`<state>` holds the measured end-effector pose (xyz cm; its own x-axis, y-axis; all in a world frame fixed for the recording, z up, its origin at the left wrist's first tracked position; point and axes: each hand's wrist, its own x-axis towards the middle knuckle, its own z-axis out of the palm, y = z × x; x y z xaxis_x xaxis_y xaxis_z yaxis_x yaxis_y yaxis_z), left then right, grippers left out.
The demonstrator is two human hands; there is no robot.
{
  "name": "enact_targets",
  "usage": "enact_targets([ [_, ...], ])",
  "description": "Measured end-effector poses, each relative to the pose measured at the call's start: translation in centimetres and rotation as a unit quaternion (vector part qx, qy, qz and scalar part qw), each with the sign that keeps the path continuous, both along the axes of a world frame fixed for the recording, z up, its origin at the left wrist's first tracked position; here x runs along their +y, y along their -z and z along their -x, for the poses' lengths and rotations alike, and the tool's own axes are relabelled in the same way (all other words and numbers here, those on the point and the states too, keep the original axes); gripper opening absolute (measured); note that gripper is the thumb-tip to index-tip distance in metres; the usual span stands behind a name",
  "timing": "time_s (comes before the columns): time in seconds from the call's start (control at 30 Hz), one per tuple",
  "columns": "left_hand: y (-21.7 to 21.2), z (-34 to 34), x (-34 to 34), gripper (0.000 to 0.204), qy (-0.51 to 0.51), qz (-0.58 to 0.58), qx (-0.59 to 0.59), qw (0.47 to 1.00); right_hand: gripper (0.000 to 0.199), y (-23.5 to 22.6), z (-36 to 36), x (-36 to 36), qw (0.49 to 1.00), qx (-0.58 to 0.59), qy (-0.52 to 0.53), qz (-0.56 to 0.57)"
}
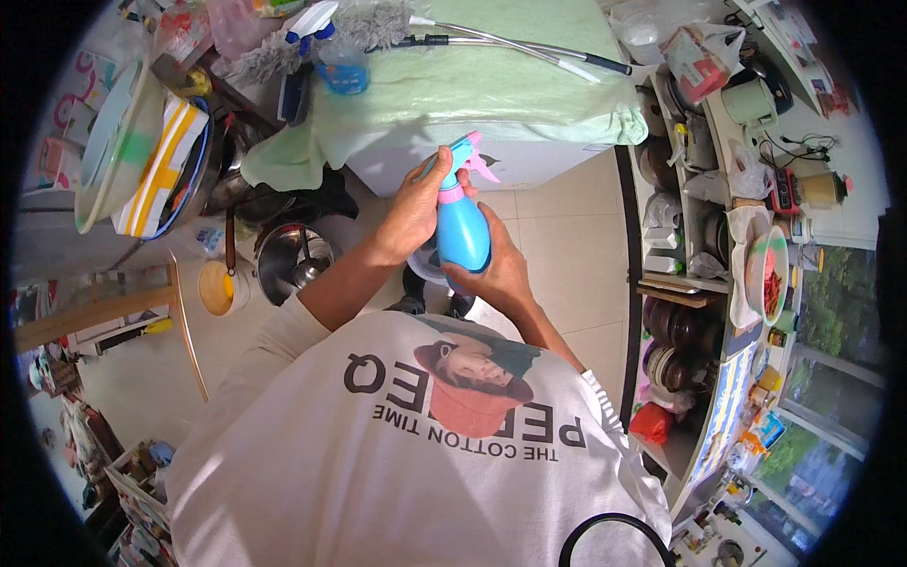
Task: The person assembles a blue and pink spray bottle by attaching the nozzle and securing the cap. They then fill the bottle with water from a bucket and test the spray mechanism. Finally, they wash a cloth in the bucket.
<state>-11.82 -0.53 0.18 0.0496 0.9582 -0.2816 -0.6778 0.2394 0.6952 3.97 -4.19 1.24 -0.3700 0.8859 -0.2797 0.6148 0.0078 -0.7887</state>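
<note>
A blue spray bottle (462,234) with a pink collar and pink trigger is between my hands, tilted slightly, its nozzle end pointing away from me. My left hand (416,210) is closed around the blue spray head and neck, thumb along the head. Lower down, my right hand (501,271) wraps the bottle's rounded body from the right, near its base. Just beyond the bottle stands a white box draped with a pale green cloth (529,90). The fingers behind the bottle are partly hidden.
On the cloth lie a second, clear spray bottle (342,68) with blue liquid, a grey fluffy duster (260,61) and metal poles (515,43). Shelves with pots (673,321) run along the right. A metal pot (291,257) and a yellow-lidded tub (217,288) stand at left.
</note>
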Motion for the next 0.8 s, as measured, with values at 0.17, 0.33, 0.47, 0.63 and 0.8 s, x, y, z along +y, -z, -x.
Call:
enact_targets([
  [0.17, 0.4, -0.6, -0.7, 0.032, 0.088, -0.062, 0.109, 0.988, 0.091, 1.7, -0.5, -0.1, 0.994, 0.104, 0.029, -0.015],
  [0.33, 1.4, -1.3, -0.7, 0.031, 0.088, -0.089, 0.304, 0.944, 0.089, 2.0, -0.3, -0.6, 0.993, 0.111, 0.050, 0.005],
  [0.47, 2.8, -2.1, -0.9, 0.034, 0.090, -0.126, 0.449, 0.880, 0.062, 3.6, -2.2, -0.4, 0.984, 0.162, 0.067, 0.041],
  [0.63, 2.5, -2.7, -1.4, 0.037, 0.131, -0.169, 0.593, 0.776, 0.036, -1.7, -4.8, 2.0, 0.970, 0.108, 0.211, -0.055],
  [0.8, 1.9, -3.1, -1.1, 0.037, 0.200, -0.202, 0.578, 0.765, 0.029, -5.5, -5.2, 3.2, 0.911, -0.036, 0.025, -0.409],
])
